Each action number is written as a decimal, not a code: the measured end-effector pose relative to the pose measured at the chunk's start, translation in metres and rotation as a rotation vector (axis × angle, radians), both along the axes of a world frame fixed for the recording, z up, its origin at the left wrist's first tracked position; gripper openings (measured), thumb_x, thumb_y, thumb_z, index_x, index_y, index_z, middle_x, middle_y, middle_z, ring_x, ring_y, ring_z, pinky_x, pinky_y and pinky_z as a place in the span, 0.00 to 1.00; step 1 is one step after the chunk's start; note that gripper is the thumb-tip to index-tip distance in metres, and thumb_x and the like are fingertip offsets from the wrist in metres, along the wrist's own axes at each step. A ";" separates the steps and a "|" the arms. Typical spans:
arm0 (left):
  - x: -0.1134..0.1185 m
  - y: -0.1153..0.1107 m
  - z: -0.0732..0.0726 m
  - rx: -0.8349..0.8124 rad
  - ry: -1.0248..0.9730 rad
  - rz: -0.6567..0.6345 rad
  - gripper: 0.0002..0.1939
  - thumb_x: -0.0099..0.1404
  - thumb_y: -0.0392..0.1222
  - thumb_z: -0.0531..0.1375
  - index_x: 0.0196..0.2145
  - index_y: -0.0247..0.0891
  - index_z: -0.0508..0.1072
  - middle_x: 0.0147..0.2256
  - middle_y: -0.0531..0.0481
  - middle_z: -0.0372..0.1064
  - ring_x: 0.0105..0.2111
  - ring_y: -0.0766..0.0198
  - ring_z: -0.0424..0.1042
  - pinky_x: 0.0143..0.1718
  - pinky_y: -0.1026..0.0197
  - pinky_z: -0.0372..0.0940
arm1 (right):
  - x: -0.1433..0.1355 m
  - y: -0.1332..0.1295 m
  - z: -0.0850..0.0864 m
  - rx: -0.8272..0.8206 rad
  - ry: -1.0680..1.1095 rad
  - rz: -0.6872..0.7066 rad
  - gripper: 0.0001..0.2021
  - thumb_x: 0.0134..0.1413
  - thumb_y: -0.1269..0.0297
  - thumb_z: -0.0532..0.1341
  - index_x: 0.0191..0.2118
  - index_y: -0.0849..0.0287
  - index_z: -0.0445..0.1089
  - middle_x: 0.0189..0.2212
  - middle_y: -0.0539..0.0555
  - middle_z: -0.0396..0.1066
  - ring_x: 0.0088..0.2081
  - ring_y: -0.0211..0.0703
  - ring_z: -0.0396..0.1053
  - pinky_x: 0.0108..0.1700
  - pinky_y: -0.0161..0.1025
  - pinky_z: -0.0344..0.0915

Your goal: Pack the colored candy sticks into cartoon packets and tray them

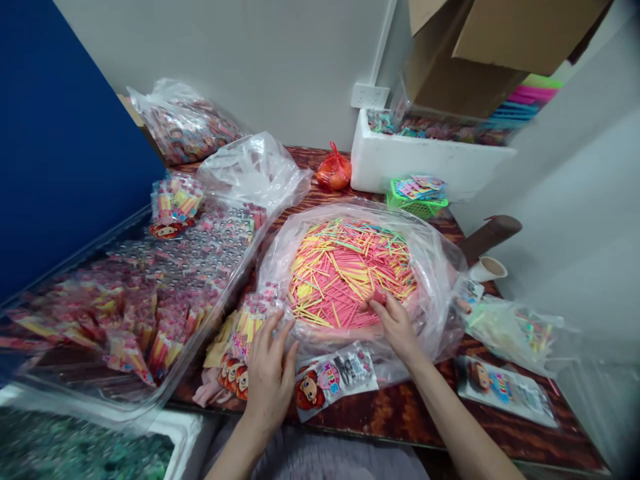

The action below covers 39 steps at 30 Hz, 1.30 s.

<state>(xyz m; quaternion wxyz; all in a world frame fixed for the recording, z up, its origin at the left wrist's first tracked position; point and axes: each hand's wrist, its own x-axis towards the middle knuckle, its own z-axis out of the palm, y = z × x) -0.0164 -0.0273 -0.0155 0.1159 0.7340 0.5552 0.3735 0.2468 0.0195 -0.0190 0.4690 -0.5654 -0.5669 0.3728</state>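
Observation:
A large clear plastic bag (pixel 433 267) lies wide open on the table, heaped with thin pink, yellow and green sticks (pixel 345 273). Over the near right part of the heap, my right hand (pixel 395 323) is closed, its fingertips pinching a small bunch of pink sticks. My left hand (pixel 273 363) has its fingers apart and holds nothing, beside several filled printed packets (pixel 245 333). Between my hands a flat printed packet (pixel 337 380) with a cartoon face lies on the table, in front of the big bag.
On the left, a clear tray (pixel 215 320) holds many filled packets. A foam box (pixel 430 160) stands behind, near a green basket (pixel 417 200) of cards and a red bag (pixel 334 170). To the right are a paper cup (pixel 487 269) and a stack of flat packets (pixel 505 390).

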 end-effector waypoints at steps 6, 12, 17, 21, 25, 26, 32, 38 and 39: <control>0.062 -0.005 0.005 -0.040 -0.001 -0.321 0.22 0.70 0.38 0.52 0.61 0.40 0.59 0.59 0.40 0.62 0.61 0.55 0.59 0.60 0.46 0.58 | -0.004 -0.056 -0.038 -0.040 0.081 -0.107 0.08 0.60 0.60 0.56 0.34 0.56 0.69 0.34 0.54 0.74 0.37 0.46 0.71 0.42 0.41 0.66; 0.127 -0.002 0.008 -0.023 0.234 -0.651 0.35 0.70 0.48 0.52 0.67 0.34 0.44 0.67 0.39 0.45 0.68 0.51 0.41 0.65 0.41 0.44 | -0.006 -0.064 -0.058 -0.006 0.151 -0.162 0.12 0.56 0.52 0.58 0.37 0.55 0.71 0.32 0.55 0.75 0.36 0.50 0.72 0.40 0.44 0.70; 0.109 0.003 0.009 -0.065 0.183 -0.559 0.28 0.70 0.45 0.51 0.65 0.38 0.51 0.65 0.38 0.52 0.65 0.52 0.50 0.62 0.44 0.51 | -0.006 -0.065 -0.052 0.004 0.143 -0.087 0.11 0.58 0.56 0.57 0.40 0.55 0.71 0.34 0.54 0.74 0.37 0.48 0.71 0.42 0.42 0.68; 0.073 -0.003 -0.001 -0.118 0.111 -0.391 0.16 0.69 0.40 0.53 0.54 0.39 0.67 0.48 0.42 0.69 0.49 0.54 0.67 0.50 0.49 0.63 | -0.006 -0.063 -0.047 -0.008 0.082 -0.078 0.07 0.60 0.62 0.56 0.35 0.56 0.70 0.32 0.52 0.72 0.37 0.45 0.70 0.41 0.38 0.65; 0.060 -0.012 -0.020 -0.156 0.234 -0.350 0.21 0.64 0.42 0.60 0.54 0.39 0.67 0.45 0.43 0.69 0.46 0.51 0.66 0.49 0.44 0.61 | -0.006 -0.063 -0.051 -0.011 0.056 -0.090 0.07 0.61 0.63 0.55 0.35 0.56 0.69 0.32 0.51 0.71 0.37 0.44 0.69 0.40 0.37 0.64; 0.060 -0.013 -0.024 -0.151 0.231 -0.342 0.21 0.63 0.43 0.61 0.53 0.39 0.67 0.44 0.43 0.69 0.46 0.51 0.66 0.49 0.44 0.61 | -0.006 -0.063 -0.052 -0.013 0.050 -0.091 0.07 0.61 0.63 0.55 0.36 0.56 0.69 0.32 0.51 0.71 0.37 0.44 0.69 0.40 0.37 0.64; 0.062 -0.013 -0.038 -0.150 0.039 -0.292 0.03 0.67 0.36 0.55 0.38 0.37 0.69 0.36 0.47 0.67 0.39 0.57 0.66 0.40 0.55 0.64 | -0.008 -0.064 -0.053 -0.011 0.018 -0.106 0.07 0.61 0.64 0.54 0.35 0.56 0.68 0.31 0.51 0.69 0.36 0.44 0.68 0.39 0.37 0.63; 0.058 -0.009 -0.041 -0.081 0.026 -0.321 0.11 0.70 0.36 0.51 0.35 0.37 0.72 0.32 0.47 0.67 0.36 0.60 0.67 0.37 0.58 0.64 | -0.010 -0.064 -0.054 0.001 -0.008 -0.130 0.08 0.61 0.63 0.54 0.34 0.56 0.68 0.29 0.50 0.69 0.33 0.43 0.67 0.37 0.36 0.62; 0.058 -0.009 -0.041 -0.078 0.026 -0.318 0.11 0.70 0.36 0.51 0.37 0.37 0.73 0.33 0.47 0.67 0.36 0.60 0.67 0.37 0.58 0.64 | -0.010 -0.064 -0.054 0.002 -0.007 -0.129 0.08 0.61 0.62 0.54 0.34 0.56 0.68 0.29 0.50 0.69 0.33 0.43 0.67 0.37 0.36 0.62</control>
